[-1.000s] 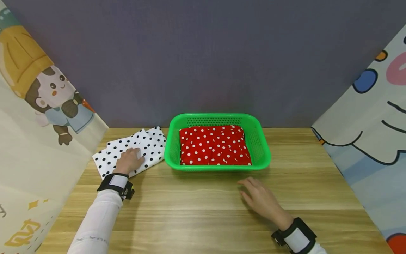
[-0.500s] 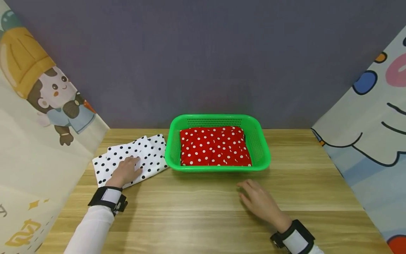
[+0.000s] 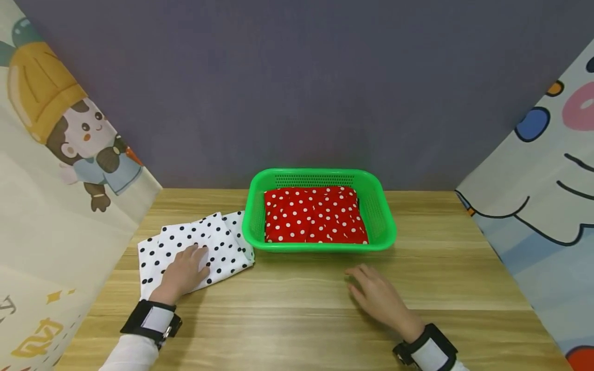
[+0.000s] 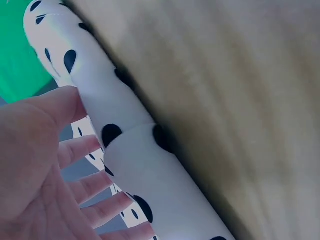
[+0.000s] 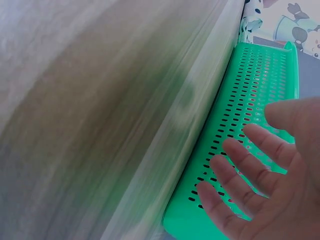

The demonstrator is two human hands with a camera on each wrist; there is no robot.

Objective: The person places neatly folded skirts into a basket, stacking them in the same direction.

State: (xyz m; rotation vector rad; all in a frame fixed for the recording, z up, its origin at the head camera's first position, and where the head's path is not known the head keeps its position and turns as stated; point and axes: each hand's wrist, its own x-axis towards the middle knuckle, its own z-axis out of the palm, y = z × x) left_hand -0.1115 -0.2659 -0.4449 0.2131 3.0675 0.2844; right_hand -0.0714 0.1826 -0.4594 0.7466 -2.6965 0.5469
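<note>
The black-dotted white cloth (image 3: 220, 256) is laid just left of the green basket (image 3: 320, 247), long axis roughly sideways, right end angled farther back toward the basket's near corner. It's partly covered by the left hand (image 3: 182, 272), fingers laid loosely on it, nothing gripped, so that's the nearer one by a lot. The right hand (image 3: 378, 296) is held well apart, in front of the basket, relaxed, nothing grasped

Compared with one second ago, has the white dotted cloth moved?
Yes. Judged against the green basket, the white dotted cloth has shifted away from the dark back wall, with the left hand on it.
</note>
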